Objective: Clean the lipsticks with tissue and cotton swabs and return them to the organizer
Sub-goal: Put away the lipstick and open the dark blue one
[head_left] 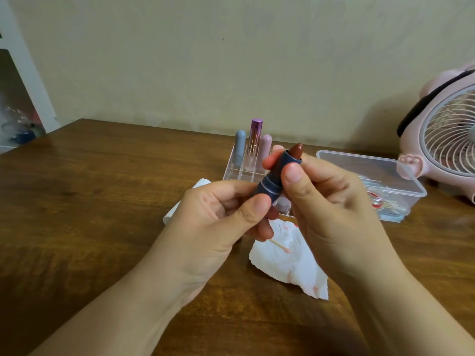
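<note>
Wood table [102, 201] runs wide under everything, with a pink desk fan [447, 140] standing at its far right edge and a clear lidded box [359, 160] just beside the fan, cotton swabs showing through its wall. Nearer the middle, against the wall, stands the clear organizer [231, 173] with three capped lipsticks upright in its back row: a grey-blue one [240, 147], a tall purple-topped one [256, 134] and a pale pink one [266, 147]. A crumpled white tissue [295, 268], smeared with pink marks, lies on the table below the hands, and a used cotton swab [280, 245] rests on it. Both hands are raised above that tissue, in front of the organizer. The left hand [221, 217] grips the base of a dark blue lipstick [279, 176], thumb curled over the lower barrel. The right hand [331, 201] pinches the upper part of the same tube between thumb and fingers. The tube tilts up and to the right, its brown-red bullet [297, 150] exposed and uncapped at the top.
</note>
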